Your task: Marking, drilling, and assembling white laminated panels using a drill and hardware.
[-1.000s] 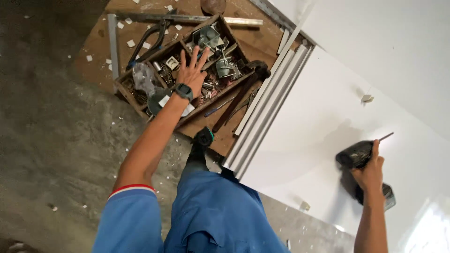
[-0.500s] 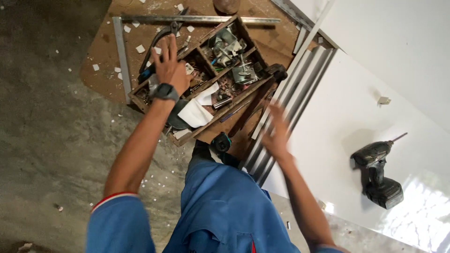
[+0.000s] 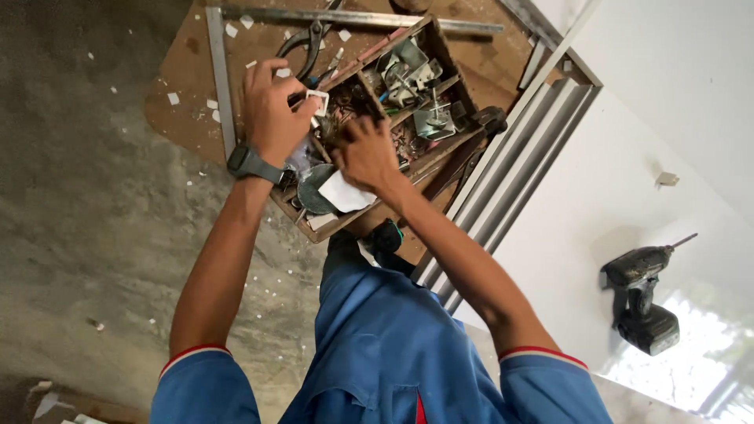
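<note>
My left hand (image 3: pixel 271 110), with a black watch on the wrist, is at the left end of a wooden tool box (image 3: pixel 369 53). Its fingertips pinch a small white square piece (image 3: pixel 318 100). My right hand (image 3: pixel 365 153) reaches into the middle compartment, its fingers down among small metal parts, so what they grip is hidden. Shiny metal brackets (image 3: pixel 416 74) fill the box's far compartment. A grey round lid (image 3: pixel 312 192) and a white paper scrap (image 3: pixel 343 194) lie in the near end.
The box sits on a brown board (image 3: pixel 188 86) on a concrete floor (image 3: pixel 94 220). Black pliers (image 3: pixel 302 39) and a long metal bar (image 3: pixel 353 16) lie beyond it. Grey metal rails (image 3: pixel 503 180) edge a white panel (image 3: pixel 589 196), where a cordless drill (image 3: pixel 640 294) lies.
My right hand let go of the drill on the white panel and swung left into the tool box. My left hand shifted to the box's left end and closed on the white piece.
</note>
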